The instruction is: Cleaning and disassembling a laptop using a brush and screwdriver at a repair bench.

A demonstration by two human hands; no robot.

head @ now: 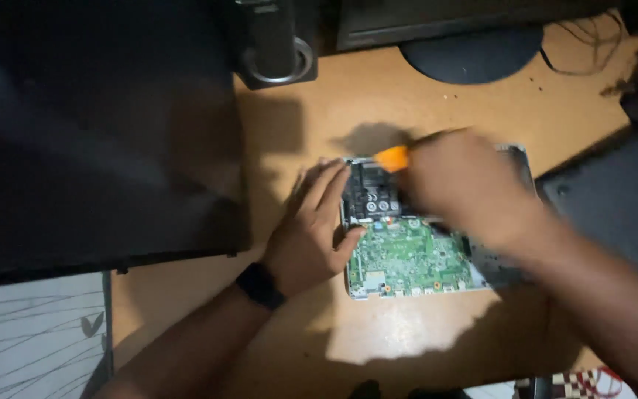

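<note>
An opened small laptop base [515, 159] lies on a wooden desk [289, 310], its green circuit board [404, 258] and a dark component block [371, 193] exposed. My left hand [311, 229] rests flat against the base's left edge, fingers spread, a black band on the wrist. My right hand [459, 185], blurred by motion, grips an orange-handled tool [393, 157] over the upper part of the base. The tool's tip is hidden.
A large dark panel [97, 133] covers the left of the desk. A black speaker [275, 44] and a monitor stand [470, 55] sit at the back. Another dark cover [614, 199] lies at right, with cables [592, 37] behind it.
</note>
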